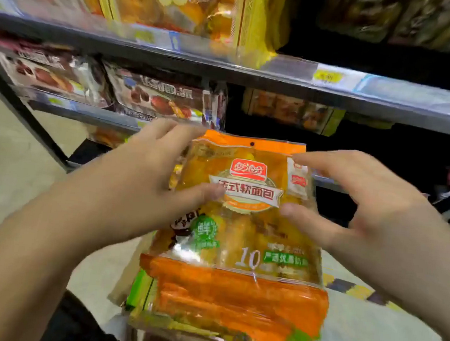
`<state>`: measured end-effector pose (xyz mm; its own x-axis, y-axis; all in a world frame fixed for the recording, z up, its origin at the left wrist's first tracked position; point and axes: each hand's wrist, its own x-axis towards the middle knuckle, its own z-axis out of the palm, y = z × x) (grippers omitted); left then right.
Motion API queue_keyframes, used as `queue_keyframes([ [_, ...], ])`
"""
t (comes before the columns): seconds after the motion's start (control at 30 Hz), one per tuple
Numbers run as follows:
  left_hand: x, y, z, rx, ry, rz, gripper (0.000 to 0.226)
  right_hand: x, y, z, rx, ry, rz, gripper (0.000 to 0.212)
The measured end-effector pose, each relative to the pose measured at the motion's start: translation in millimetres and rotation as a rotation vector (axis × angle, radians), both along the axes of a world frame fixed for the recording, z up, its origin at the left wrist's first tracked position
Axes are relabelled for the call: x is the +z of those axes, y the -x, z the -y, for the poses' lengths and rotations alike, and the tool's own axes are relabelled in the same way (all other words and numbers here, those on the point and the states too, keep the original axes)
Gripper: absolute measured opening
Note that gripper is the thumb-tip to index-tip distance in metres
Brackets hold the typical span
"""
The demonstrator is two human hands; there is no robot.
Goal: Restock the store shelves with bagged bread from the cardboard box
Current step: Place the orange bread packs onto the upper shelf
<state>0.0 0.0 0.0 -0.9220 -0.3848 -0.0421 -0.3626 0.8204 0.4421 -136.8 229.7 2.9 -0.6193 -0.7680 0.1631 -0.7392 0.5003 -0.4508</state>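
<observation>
Bread bag (240, 226) mid-frame above cardboard box (122, 284), not yet shelved | left hand (146, 179) fingers clamped on its left edge | right hand (365, 211) fingers apart, tips touching right edge | shelf (389, 103) gap right-centre seemingly awaits stock

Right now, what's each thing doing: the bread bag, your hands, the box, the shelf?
Orange bread bag: sealed, held above the box.
Left hand: grips the bag's left side.
Right hand: spread fingers touch its right side.
Cardboard box: open.
Lower shelf: partly stocked, dark gap at right.
</observation>
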Motion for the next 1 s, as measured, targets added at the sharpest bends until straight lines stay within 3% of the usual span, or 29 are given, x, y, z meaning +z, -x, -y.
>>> queue_keyframes([
  [0.23, -35.5, -13.8, -8.8, 0.015, -0.145, -0.038, 0.084, -18.3, -26.4, -3.3, -0.058, -0.014, 0.036, 0.059],
  [0.6, -30.3, -1.8, -8.4, 0.152, -0.45, 0.122, 0.093, -27.5, -35.3, -8.9, -0.14, -0.056, 0.07, 0.064],
  [0.73, -24.2, 5.6, -8.9, 0.205, -0.536, 0.166, 0.067, -40.4, -27.7, -10.8, -0.156, -0.019, 0.093, 0.069],
  [0.87, -24.2, 6.2, -6.5, 0.217, -0.588, 0.169, 0.081, -46.1, -22.5, -9.8, -0.14, 0.016, 0.1, 0.071],
  [1.0, -28.9, 3.7, -7.4, 0.251, -0.812, 0.151, 0.078, -48.0, -22.0, -5.0, -0.137, 0.028, 0.105, 0.069],
])
